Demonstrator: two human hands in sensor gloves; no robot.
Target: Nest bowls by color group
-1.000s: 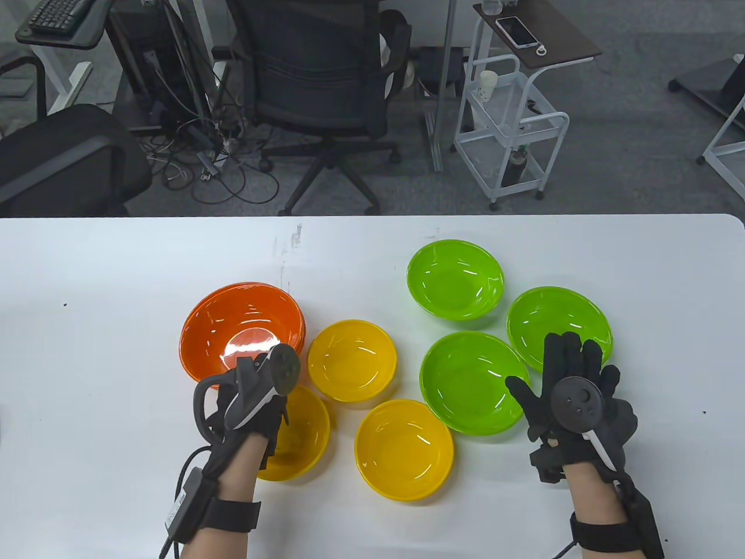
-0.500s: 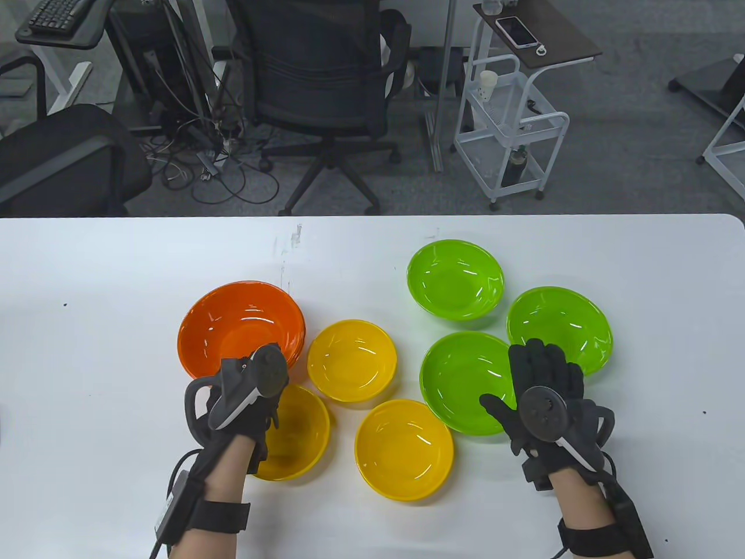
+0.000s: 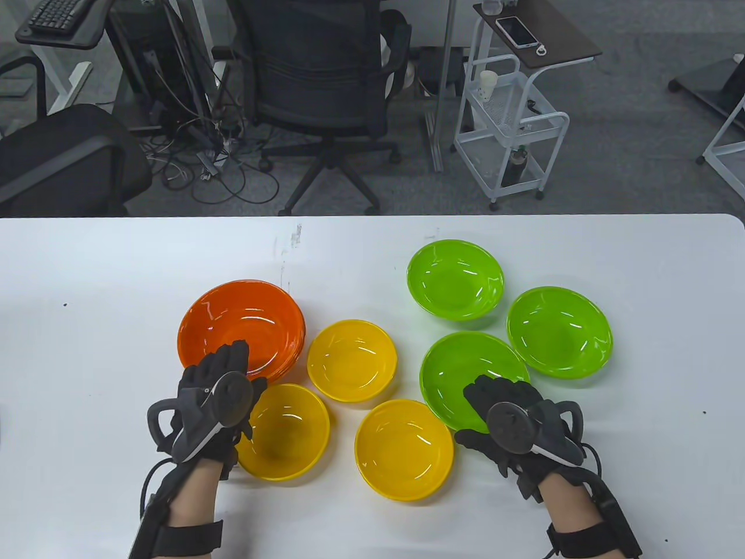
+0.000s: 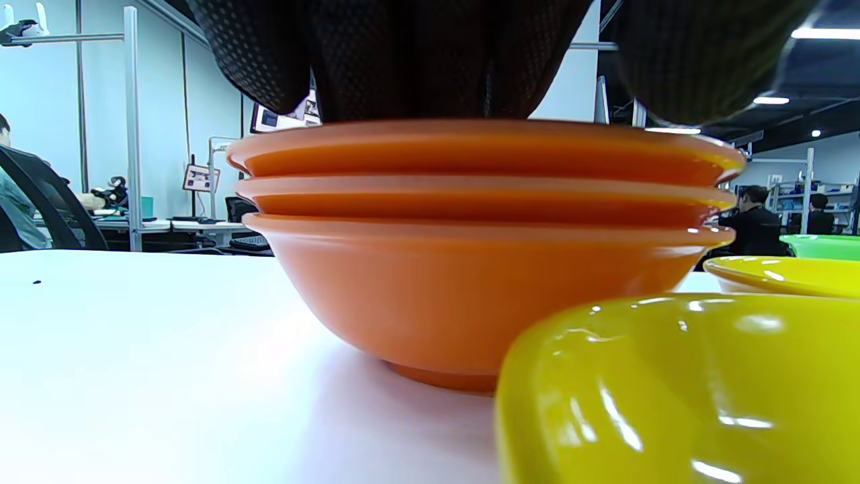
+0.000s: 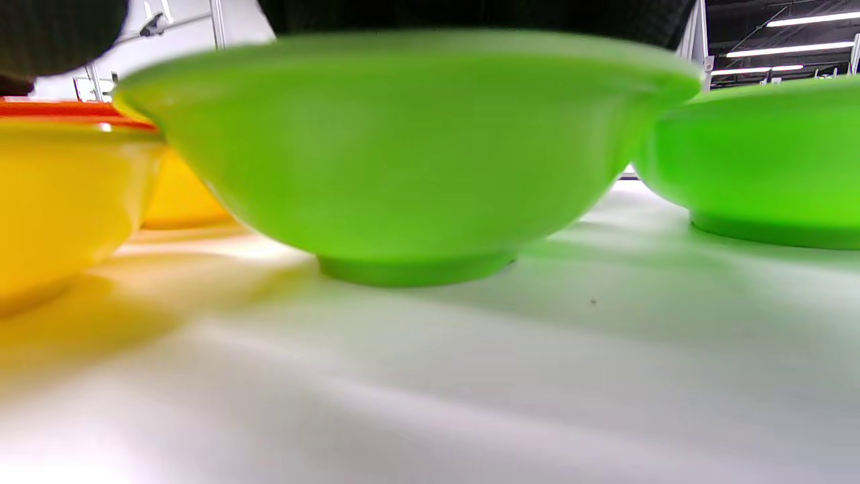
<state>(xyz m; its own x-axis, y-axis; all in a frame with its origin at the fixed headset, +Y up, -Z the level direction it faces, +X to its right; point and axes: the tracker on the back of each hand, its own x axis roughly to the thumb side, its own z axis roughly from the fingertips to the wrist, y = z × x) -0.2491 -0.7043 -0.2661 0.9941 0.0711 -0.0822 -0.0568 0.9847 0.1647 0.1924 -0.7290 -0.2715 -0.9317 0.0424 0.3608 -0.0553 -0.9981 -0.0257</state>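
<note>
Three orange bowls stand nested in one stack [image 3: 241, 326], seen from the side in the left wrist view [image 4: 484, 269]. Three yellow bowls lie apart: one in the middle [image 3: 352, 361], one near left [image 3: 285, 431], one near centre [image 3: 404, 448]. Three green bowls lie apart: one far [image 3: 455, 279], one right [image 3: 560, 332], one near [image 3: 465, 372]. My left hand [image 3: 241, 367] is spread over the orange stack's near rim, its fingers [image 4: 416, 60] just above it. My right hand [image 3: 474, 410] reaches over the near green bowl's near rim [image 5: 403, 148], thumb apart outside it.
The bowls sit close together on a white table [image 3: 87, 349]. An office chair [image 3: 320, 75] and a white cart [image 3: 506, 134] stand beyond the far edge. The near-left yellow bowl [image 4: 672, 390] lies right beside my left hand.
My left hand moved left and flattened, from above the near-left yellow bowl to the orange stack's near rim. My right hand drew back leftward from the right green bowl to the near green bowl's rim.
</note>
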